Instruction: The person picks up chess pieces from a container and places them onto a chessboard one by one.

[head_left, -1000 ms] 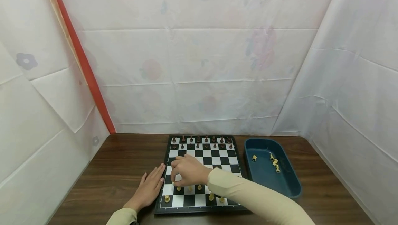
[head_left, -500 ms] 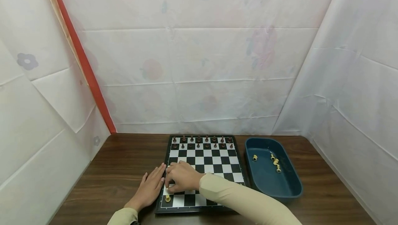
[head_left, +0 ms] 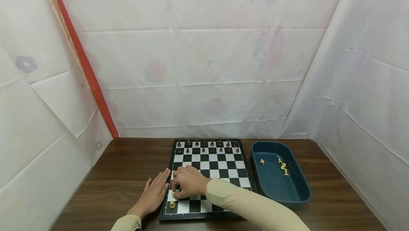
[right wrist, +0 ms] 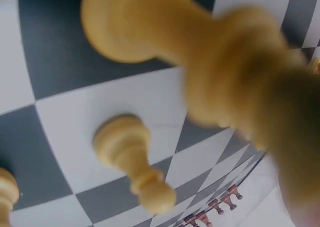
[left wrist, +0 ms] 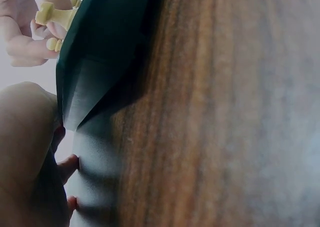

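My right hand [head_left: 191, 182] bends down over the near left of the chessboard [head_left: 213, 174], pinching a cream pawn [head_left: 173, 194] between thumb and fingertips. This pawn [left wrist: 55, 44] stands just past a cream rook [left wrist: 54, 16] in the left wrist view. On the near left corner square sits that rook [head_left: 172, 204]. My left hand [head_left: 153, 192] rests at the board's left edge with its fingers straight. In the right wrist view a tall cream piece [right wrist: 165, 22] fills the foreground, blurred; another pawn [right wrist: 132, 159] stands on a white square. My right forearm hides several near squares.
A blue tray [head_left: 274, 193] stands right of the board, with several cream pieces [head_left: 283, 167] lying in it. Dark red pieces [head_left: 204, 146] occupy the two far rows. Brown wooden table [head_left: 134, 163] surrounds the board, and white cloth [head_left: 191, 110] hangs behind.
My right hand has come nearer and to the left, bringing the pawn down to the square beyond the rook. In the last half second it shifts slightly right. The left hand stays put.
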The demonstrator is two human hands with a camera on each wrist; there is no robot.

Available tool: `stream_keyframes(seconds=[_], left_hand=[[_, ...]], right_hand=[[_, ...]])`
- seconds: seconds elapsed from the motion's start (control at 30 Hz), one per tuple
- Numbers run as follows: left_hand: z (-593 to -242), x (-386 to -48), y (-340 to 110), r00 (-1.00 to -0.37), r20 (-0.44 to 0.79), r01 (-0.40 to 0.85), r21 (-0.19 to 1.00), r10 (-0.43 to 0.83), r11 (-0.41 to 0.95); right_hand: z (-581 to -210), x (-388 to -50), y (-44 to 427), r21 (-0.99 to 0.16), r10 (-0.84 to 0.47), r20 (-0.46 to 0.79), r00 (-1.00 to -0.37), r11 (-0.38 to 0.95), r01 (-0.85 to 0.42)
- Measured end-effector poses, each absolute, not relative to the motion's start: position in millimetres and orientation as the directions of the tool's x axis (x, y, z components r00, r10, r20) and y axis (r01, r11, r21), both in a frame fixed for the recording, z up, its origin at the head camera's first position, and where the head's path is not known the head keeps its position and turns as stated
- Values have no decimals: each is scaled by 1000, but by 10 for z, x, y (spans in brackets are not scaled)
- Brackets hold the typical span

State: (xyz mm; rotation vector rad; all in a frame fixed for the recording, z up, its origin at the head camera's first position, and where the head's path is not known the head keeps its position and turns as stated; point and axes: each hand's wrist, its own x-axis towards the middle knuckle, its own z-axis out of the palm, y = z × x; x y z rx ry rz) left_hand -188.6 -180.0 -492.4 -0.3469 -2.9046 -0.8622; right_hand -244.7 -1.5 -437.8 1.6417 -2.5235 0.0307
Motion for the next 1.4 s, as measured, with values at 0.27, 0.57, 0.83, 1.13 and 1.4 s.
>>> stream_keyframes(seconds=[0.27, 0.57, 0.83, 1.13, 1.4], left_hand=[[-4957, -1866, -1797, -968, 166, 247, 514, 187, 822], [-4952, -1907, -1790, -973, 151, 229, 502, 176, 834], [-4973, -1902, -1827, -975, 143, 220, 499, 171, 838], [-4942, -1888, -1847, -981, 113, 195, 510, 160, 837], [-4935, -1868, -1842, -977, 140, 209, 500, 160, 841]], right_hand=[[-4228, -2444, 153, 56, -901, 157, -404, 416, -907], [-4042, -2534, 508, 84, -880, 235, -413, 442, -893], [-3865, -2598, 873, 149, -867, 256, -426, 471, -869], [-3766, -2736, 1419, 173, -823, 284, -491, 548, -818], [-3716, -2898, 1916, 191, -755, 315, -575, 644, -741]])
